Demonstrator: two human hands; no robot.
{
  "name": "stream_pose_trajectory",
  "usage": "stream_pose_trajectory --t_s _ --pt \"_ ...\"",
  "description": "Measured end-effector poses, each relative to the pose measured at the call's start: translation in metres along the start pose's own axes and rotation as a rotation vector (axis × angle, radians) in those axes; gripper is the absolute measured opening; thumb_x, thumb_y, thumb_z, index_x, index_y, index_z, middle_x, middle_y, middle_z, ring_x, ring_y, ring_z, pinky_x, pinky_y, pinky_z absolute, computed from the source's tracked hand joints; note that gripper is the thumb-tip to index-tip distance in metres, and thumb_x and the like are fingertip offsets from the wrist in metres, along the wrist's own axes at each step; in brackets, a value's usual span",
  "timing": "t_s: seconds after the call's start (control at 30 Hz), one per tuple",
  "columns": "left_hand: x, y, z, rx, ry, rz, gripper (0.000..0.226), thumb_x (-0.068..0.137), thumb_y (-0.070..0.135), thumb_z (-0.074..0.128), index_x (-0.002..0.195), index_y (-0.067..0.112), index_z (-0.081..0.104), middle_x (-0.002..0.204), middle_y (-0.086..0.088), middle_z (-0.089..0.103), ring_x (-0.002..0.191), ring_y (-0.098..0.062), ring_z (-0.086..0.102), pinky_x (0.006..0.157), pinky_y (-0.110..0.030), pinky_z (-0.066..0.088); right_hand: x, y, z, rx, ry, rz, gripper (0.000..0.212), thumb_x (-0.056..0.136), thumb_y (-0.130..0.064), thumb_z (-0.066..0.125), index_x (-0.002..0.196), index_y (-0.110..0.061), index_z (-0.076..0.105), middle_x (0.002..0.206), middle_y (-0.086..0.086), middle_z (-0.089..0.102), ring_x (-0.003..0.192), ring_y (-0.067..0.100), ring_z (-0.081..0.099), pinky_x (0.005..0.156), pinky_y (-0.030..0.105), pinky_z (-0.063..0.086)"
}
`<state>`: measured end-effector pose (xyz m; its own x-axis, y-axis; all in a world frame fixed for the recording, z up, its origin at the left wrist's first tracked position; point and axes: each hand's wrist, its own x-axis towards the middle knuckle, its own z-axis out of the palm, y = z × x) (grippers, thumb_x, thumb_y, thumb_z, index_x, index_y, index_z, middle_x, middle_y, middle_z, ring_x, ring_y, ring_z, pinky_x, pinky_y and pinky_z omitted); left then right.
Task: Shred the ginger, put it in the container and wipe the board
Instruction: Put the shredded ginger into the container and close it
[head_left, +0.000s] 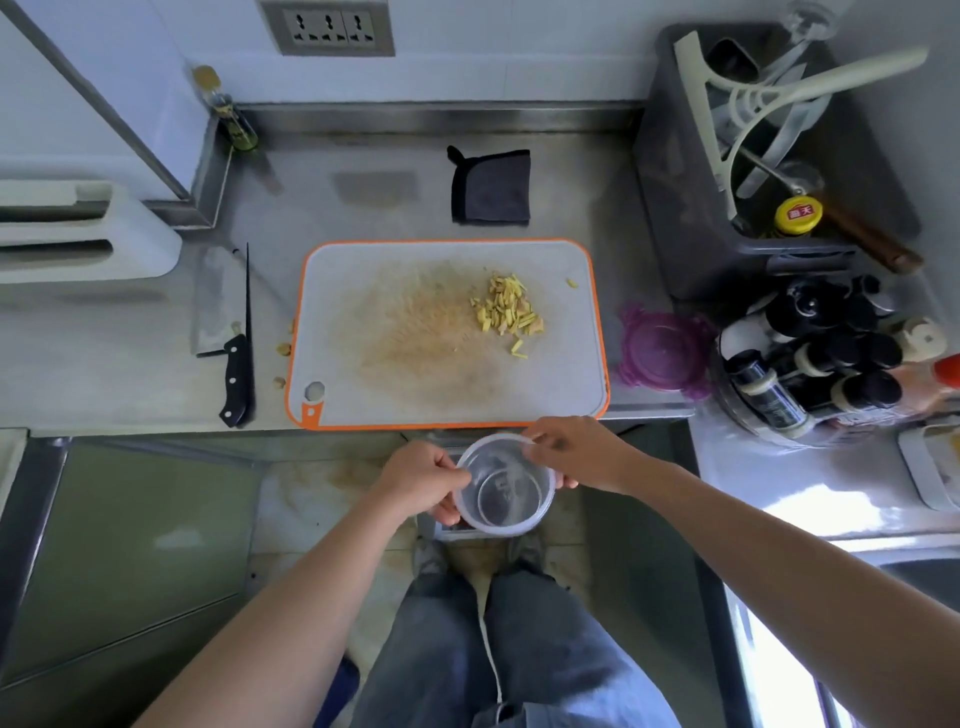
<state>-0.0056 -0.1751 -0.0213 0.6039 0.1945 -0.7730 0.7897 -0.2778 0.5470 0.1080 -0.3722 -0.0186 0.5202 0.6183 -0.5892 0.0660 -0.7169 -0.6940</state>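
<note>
A pile of shredded ginger (506, 312) lies on the right half of a white cutting board (395, 384) with an orange rim. Below the board's front edge, off the counter, I hold a clear round plastic container (504, 488) with nothing in it. My left hand (418, 480) grips its left rim, fingers curled over the edge. My right hand (566, 454) pinches the far right rim. The purple lid (662, 351) lies on the counter right of the board. A dark folded cloth (491, 187) lies behind the board.
A cleaver (215, 301) and a black-handled knife (244, 343) lie left of the board, with ginger scraps (283, 348) beside them. A grey utensil bin (769, 171) and a cluster of bottles (821, 353) stand at the right. A small bottle (234, 117) stands at the back left.
</note>
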Motion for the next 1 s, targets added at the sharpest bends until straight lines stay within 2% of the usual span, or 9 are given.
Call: stream_pose_trajectory --t_s 0.13,0.3,0.4,0.47,0.63,0.7,0.77,0.87,1.0 --pt "0.007 -0.007 0.011 0.045 0.002 -0.069 0.017 0.085 0.014 0.063 0.071 0.005 0.061 0.069 -0.017 0.072 0.061 -0.024 0.072 0.06 -0.027 0.059 0.012 0.003 -0.012 -0.027 0.259 -0.054 0.016 0.093 -0.026 0.054 0.102 -0.023 0.067 0.075 -0.013 0.062 0.065 0.003 0.057 0.063 0.016 0.042" --pt "0.028 -0.006 0.028 -0.031 0.034 -0.132 0.018 0.084 0.016 0.064 0.078 -0.001 0.066 0.064 -0.014 0.071 0.06 -0.026 0.072 0.069 -0.034 0.061 0.044 0.002 -0.033 -0.047 0.485 -0.197 0.024 0.094 -0.015 0.051 0.113 -0.02 0.065 0.11 -0.002 0.062 0.089 0.008 0.057 0.074 0.015 0.042" --pt "0.041 -0.007 0.035 -0.09 0.01 -0.141 0.013 0.082 0.013 0.063 0.076 0.001 0.064 0.061 -0.012 0.07 0.06 -0.029 0.071 0.072 -0.041 0.061 0.069 0.005 -0.048 -0.06 0.635 -0.287 0.029 0.09 -0.01 0.052 0.116 -0.018 0.063 0.122 0.002 0.054 0.104 0.013 0.055 0.089 0.028 0.048" --pt "0.048 -0.009 0.037 -0.133 -0.002 -0.145 0.011 0.08 0.011 0.063 0.071 0.004 0.06 0.057 -0.009 0.068 0.058 -0.029 0.069 0.074 -0.045 0.061 0.089 0.009 -0.061 -0.094 0.703 -0.29 0.035 0.089 -0.011 0.053 0.123 -0.016 0.06 0.135 0.006 0.048 0.124 0.02 0.047 0.103 0.037 0.041" --pt "0.062 -0.019 0.038 -0.227 -0.013 -0.157 0.011 0.084 0.006 0.06 0.074 0.002 0.059 0.06 -0.011 0.066 0.056 -0.025 0.065 0.061 -0.035 0.06 0.133 0.018 -0.079 -0.22 0.657 -0.083 0.057 0.097 -0.021 0.044 0.15 -0.014 0.024 0.16 0.011 0.009 0.147 0.029 0.007 0.118 0.041 0.009" --pt "0.065 -0.022 0.04 -0.258 0.001 -0.164 0.01 0.084 0.004 0.06 0.074 0.002 0.059 0.06 -0.012 0.065 0.056 -0.026 0.065 0.059 -0.033 0.058 0.144 0.02 -0.073 -0.243 0.638 -0.015 0.062 0.1 -0.026 0.039 0.152 -0.01 0.01 0.16 0.013 0.002 0.147 0.029 -0.005 0.118 0.042 -0.004" --pt "0.067 -0.023 0.041 -0.291 0.013 -0.173 0.01 0.083 0.003 0.059 0.074 0.002 0.059 0.06 -0.013 0.064 0.057 -0.028 0.063 0.06 -0.034 0.059 0.144 0.018 -0.061 -0.27 0.631 -0.033 0.066 0.1 -0.032 0.037 0.152 -0.005 0.007 0.159 0.016 0.003 0.147 0.028 -0.007 0.116 0.04 -0.01" --pt "0.067 -0.02 0.042 -0.329 0.004 -0.175 0.008 0.084 -0.001 0.058 0.076 0.001 0.058 0.063 -0.017 0.06 0.059 -0.028 0.057 0.058 -0.031 0.055 0.126 0.014 -0.034 -0.26 0.512 -0.225 0.07 0.096 -0.038 0.034 0.152 -0.005 0.008 0.16 0.013 0.005 0.148 0.023 -0.004 0.118 0.033 -0.009" --pt "0.068 -0.017 0.041 -0.354 -0.006 -0.164 0.005 0.084 -0.001 0.058 0.08 -0.001 0.06 0.066 -0.018 0.061 0.057 -0.027 0.058 0.055 -0.028 0.055 0.116 0.011 -0.031 -0.103 0.489 -0.351 0.06 0.097 -0.029 0.044 0.151 -0.015 0.022 0.157 0.002 0.019 0.142 0.016 0.024 0.117 0.025 0.017"
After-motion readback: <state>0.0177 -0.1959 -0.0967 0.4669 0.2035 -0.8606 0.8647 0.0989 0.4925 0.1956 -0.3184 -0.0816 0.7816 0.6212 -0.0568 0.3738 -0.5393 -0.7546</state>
